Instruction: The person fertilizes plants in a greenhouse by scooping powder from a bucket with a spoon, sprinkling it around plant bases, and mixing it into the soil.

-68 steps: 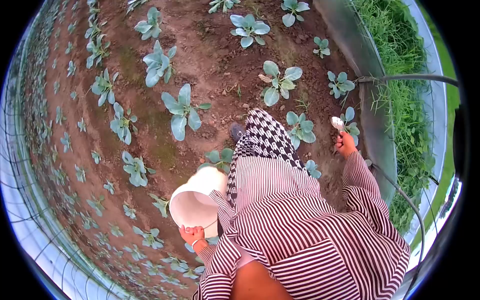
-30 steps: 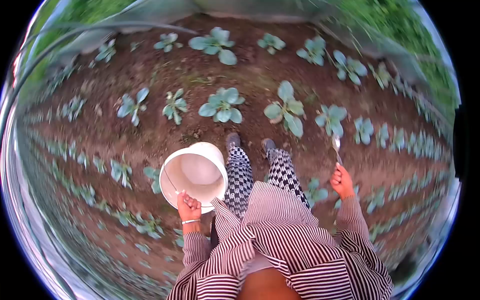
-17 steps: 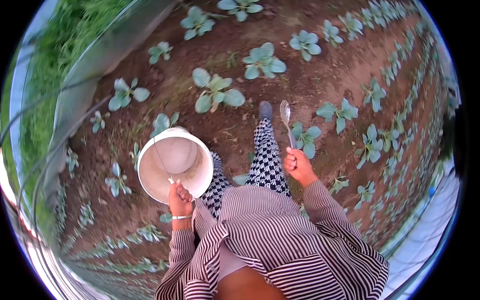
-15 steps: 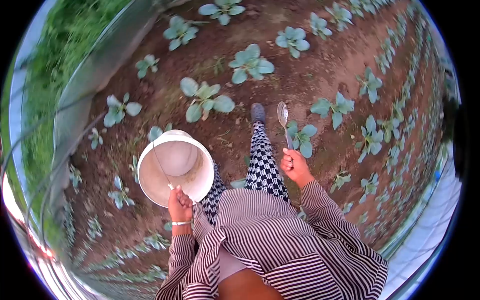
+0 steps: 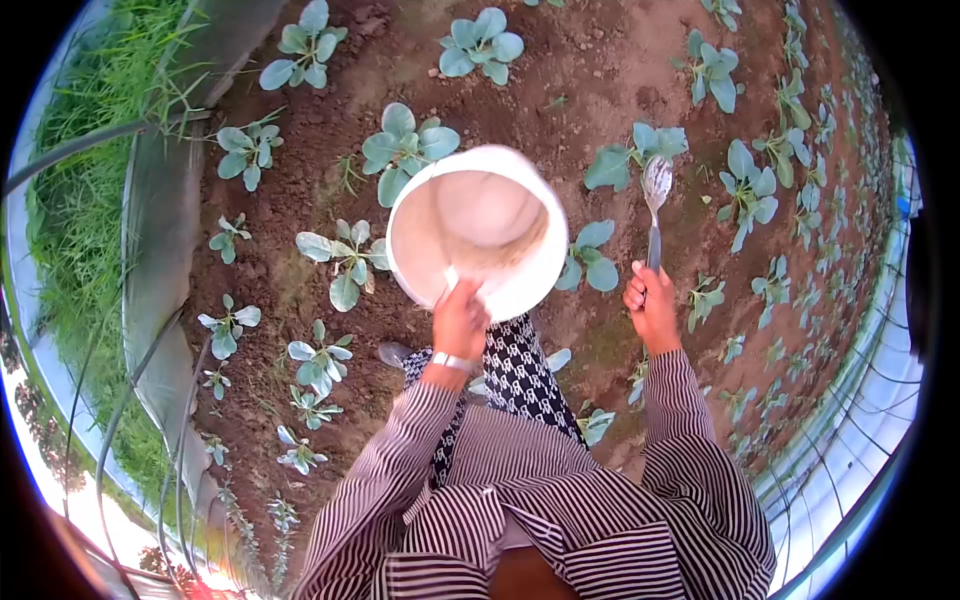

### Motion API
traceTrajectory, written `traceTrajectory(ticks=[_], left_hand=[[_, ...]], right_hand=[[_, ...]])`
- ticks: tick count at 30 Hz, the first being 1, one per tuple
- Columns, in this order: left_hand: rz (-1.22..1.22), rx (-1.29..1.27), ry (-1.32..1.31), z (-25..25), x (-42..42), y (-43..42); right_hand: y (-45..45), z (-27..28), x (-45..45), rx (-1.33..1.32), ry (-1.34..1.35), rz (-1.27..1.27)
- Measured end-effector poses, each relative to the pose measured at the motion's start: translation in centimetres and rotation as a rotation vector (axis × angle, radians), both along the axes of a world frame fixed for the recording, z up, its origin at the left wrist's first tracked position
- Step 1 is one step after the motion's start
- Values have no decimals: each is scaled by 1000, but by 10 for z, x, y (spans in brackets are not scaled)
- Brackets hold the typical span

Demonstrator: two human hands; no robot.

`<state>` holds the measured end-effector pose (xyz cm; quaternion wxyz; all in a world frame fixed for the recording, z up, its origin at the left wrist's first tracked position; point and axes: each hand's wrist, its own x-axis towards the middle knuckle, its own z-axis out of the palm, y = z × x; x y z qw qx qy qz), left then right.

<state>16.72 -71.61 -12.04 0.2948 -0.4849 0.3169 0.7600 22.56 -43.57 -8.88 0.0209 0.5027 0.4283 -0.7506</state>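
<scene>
- Soil (image 5: 620, 60) all round us, leafy plants (image 5: 486, 46) standing in it in rows
- Bucket (image 5: 425, 240), white, held up in front of the person's patterned legs (image 5: 525, 385), its mouth tipped towards us, brownish marks on the inner wall
- Left hand (image 5: 460, 322) curled closed round the bucket's handle, at the near rim
- Right hand (image 5: 652, 310) clenched on the spoon's stem, well apart from the bucket
- Spoon (image 5: 657, 180) pointing away, whitish bowl before some leaves; whether they touch, I can't tell
- Bracelet (image 5: 453, 361) on the left wrist
</scene>
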Motion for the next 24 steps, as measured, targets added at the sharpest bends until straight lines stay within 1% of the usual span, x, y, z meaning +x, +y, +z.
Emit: traceTrajectory(ticks=[1,3,5,6,8,10,12,13,14,15,17,18,19,20,21,22,23,24], left_hand=[[-37,34,26,-22,-13,21],[-117,-44,54,-62,-43,65],[-180,-38,121,-132,-52,96],[-265,-75,134,-161,-54,107],[-445,-145,158,-212,-60,127],[-493,-185,238,-228,-87,149],[-580,-245,299,-238,-117,154],[-691,-371,326,-256,-125,150],[-789,-470,337,-281,-131,136],[-889,-568,344,-301,-132,127],[-1236,-1016,431,-294,-131,110],[-1058,-908,435,-283,-124,98],[-959,-878,464,-306,-102,78],[-931,-800,352,-304,-89,62],[-868,-789,407,-314,-65,34],[-806,-780,462,-317,-37,7],[-879,-792,356,-297,-20,-15],[-938,-848,284,-286,3,-39]], right_hand=[[3,-6,1,26,-29,17],[8,-15,-9,82,-72,54],[15,-31,-15,75,-121,77],[20,-39,-18,71,-146,92],[27,-59,-26,99,-222,251],[42,-83,-33,144,-295,436],[54,-126,-37,209,-375,587],[57,-148,-46,239,-401,671],[52,-171,-62,378,-440,798],[52,-189,-77,355,-486,789],[53,-229,-111,313,-583,765],[57,-264,-121,323,-573,753],[61,-298,-132,335,-562,742],[62,-320,-151,427,-599,819],[58,-344,-168,521,-637,895],[57,-370,-177,724,-574,917],[55,-399,-178,924,-507,932],[55,-430,-178,1006,-435,980]])
